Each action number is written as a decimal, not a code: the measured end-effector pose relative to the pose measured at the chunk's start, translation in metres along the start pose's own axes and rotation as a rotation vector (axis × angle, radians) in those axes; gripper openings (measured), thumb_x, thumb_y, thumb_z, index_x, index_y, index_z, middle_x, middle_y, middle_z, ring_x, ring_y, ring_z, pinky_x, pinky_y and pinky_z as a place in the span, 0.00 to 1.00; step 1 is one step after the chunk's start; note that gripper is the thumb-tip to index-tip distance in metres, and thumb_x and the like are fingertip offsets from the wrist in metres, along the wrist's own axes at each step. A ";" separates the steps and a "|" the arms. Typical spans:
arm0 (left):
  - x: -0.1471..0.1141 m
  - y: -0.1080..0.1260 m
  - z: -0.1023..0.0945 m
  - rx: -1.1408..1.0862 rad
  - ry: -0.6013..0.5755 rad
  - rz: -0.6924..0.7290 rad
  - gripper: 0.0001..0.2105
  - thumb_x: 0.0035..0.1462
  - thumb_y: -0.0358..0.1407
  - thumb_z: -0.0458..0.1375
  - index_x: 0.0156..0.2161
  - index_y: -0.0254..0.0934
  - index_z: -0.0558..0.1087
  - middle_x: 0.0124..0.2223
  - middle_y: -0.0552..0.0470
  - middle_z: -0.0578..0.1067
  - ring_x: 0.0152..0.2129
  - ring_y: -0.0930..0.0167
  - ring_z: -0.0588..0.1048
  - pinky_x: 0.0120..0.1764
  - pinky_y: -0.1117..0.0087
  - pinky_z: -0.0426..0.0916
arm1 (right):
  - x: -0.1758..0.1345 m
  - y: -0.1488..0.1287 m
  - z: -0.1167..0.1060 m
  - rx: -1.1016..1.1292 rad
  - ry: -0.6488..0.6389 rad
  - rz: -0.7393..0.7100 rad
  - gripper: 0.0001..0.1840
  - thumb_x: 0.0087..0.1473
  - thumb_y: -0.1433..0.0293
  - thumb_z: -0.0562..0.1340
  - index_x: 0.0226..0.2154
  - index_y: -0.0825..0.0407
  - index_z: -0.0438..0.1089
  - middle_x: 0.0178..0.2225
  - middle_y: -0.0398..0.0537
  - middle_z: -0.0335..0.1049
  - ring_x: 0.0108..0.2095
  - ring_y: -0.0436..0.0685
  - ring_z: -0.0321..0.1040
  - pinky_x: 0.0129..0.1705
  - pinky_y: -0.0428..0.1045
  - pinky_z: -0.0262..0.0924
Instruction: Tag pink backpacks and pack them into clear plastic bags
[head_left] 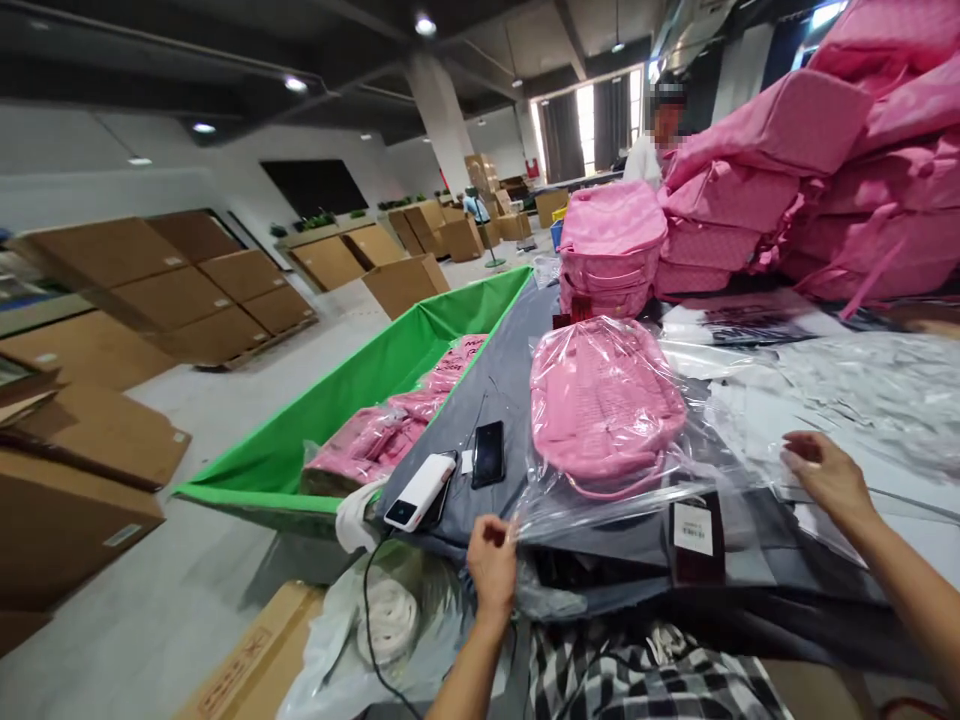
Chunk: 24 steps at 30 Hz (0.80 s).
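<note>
While the left hand [493, 562] pinches the bag [566, 515] around the backpack [607, 400], the right hand [823, 472] curls. Its hold I cannot tell.

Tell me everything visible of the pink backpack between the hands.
The pink backpack lies inside a clear, creased plastic bag on dark gray cloth. It looks soft and round-cornered, its top textured; a thin strap curves at its near end. The left hand seems to touch the bag's near left corner.

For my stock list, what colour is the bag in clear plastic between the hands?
Pink; the bag shows best in the head view.
</note>
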<state>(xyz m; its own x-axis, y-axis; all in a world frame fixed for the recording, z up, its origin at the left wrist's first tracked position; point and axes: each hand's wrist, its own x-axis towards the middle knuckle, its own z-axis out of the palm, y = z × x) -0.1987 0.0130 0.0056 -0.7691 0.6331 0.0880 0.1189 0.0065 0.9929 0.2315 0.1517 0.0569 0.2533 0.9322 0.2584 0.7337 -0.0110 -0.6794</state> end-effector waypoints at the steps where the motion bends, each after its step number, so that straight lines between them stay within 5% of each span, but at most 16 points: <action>1: -0.005 -0.005 -0.003 -0.050 0.063 -0.090 0.28 0.33 0.61 0.68 0.23 0.40 0.63 0.19 0.61 0.64 0.17 0.75 0.63 0.25 0.73 0.60 | -0.009 0.008 -0.006 0.013 -0.063 0.065 0.22 0.48 0.48 0.57 0.28 0.49 0.70 0.26 0.56 0.75 0.26 0.60 0.72 0.29 0.53 0.64; 3: -0.029 -0.014 -0.004 -0.155 0.016 -0.309 0.31 0.38 0.69 0.61 0.24 0.40 0.63 0.18 0.59 0.67 0.14 0.75 0.63 0.22 0.72 0.60 | -0.045 0.021 -0.010 0.063 -0.305 0.244 0.29 0.45 0.40 0.57 0.23 0.49 0.68 0.20 0.53 0.70 0.20 0.58 0.67 0.23 0.51 0.60; 6: -0.073 -0.014 0.014 -0.129 -0.398 -0.430 0.35 0.51 0.70 0.50 0.30 0.36 0.73 0.25 0.46 0.77 0.16 0.70 0.70 0.27 0.67 0.68 | -0.105 0.021 -0.002 0.133 -0.549 0.266 0.35 0.45 0.33 0.57 0.20 0.49 0.68 0.18 0.50 0.69 0.18 0.56 0.64 0.20 0.50 0.60; 9: -0.096 -0.001 0.055 0.065 -0.757 -0.082 0.25 0.61 0.55 0.54 0.46 0.35 0.79 0.47 0.40 0.81 0.41 0.62 0.79 0.51 0.60 0.71 | -0.126 0.003 0.020 0.129 -0.326 -0.108 0.30 0.52 0.40 0.59 0.35 0.49 0.76 0.36 0.52 0.79 0.33 0.60 0.75 0.35 0.52 0.71; 12: -0.096 0.008 0.105 0.182 -0.897 0.132 0.23 0.59 0.42 0.57 0.59 0.37 0.73 0.60 0.41 0.74 0.58 0.61 0.71 0.63 0.59 0.60 | -0.104 -0.011 0.048 0.047 -0.078 -0.369 0.30 0.59 0.47 0.54 0.47 0.52 0.75 0.49 0.60 0.76 0.49 0.66 0.74 0.50 0.59 0.70; 15: -0.092 0.008 0.141 0.143 -0.909 -0.058 0.25 0.54 0.40 0.63 0.57 0.35 0.72 0.45 0.44 0.79 0.42 0.64 0.76 0.51 0.62 0.69 | -0.073 -0.010 0.067 0.038 -0.106 -0.337 0.30 0.58 0.46 0.53 0.43 0.53 0.75 0.42 0.60 0.78 0.43 0.67 0.76 0.45 0.60 0.71; 18: -0.094 0.003 0.149 -0.011 -0.919 -0.303 0.25 0.50 0.49 0.65 0.48 0.32 0.74 0.26 0.56 0.70 0.24 0.72 0.68 0.33 0.69 0.66 | -0.065 -0.007 0.069 0.166 -0.345 -0.173 0.31 0.55 0.41 0.54 0.32 0.51 0.74 0.29 0.53 0.76 0.31 0.63 0.74 0.34 0.55 0.70; 21: -0.102 -0.001 0.141 0.022 -1.030 -0.307 0.28 0.51 0.61 0.60 0.36 0.32 0.74 0.23 0.58 0.64 0.18 0.76 0.60 0.25 0.72 0.58 | -0.082 -0.012 0.059 0.385 -0.610 -0.019 0.35 0.53 0.36 0.54 0.25 0.51 0.70 0.24 0.50 0.73 0.27 0.60 0.70 0.30 0.53 0.67; 24: -0.106 -0.001 0.135 0.170 -1.079 -0.223 0.26 0.54 0.60 0.58 0.24 0.36 0.68 0.19 0.58 0.60 0.17 0.75 0.60 0.24 0.72 0.55 | -0.102 -0.018 0.048 0.535 -0.636 0.112 0.37 0.55 0.36 0.51 0.29 0.51 0.72 0.29 0.51 0.77 0.30 0.61 0.72 0.33 0.53 0.68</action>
<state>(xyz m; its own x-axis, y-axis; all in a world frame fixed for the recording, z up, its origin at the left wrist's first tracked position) -0.0322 0.0506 -0.0155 0.1550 0.9446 -0.2893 0.1943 0.2580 0.9464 0.1624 0.0739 0.0099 -0.2147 0.9639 -0.1573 0.2864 -0.0919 -0.9537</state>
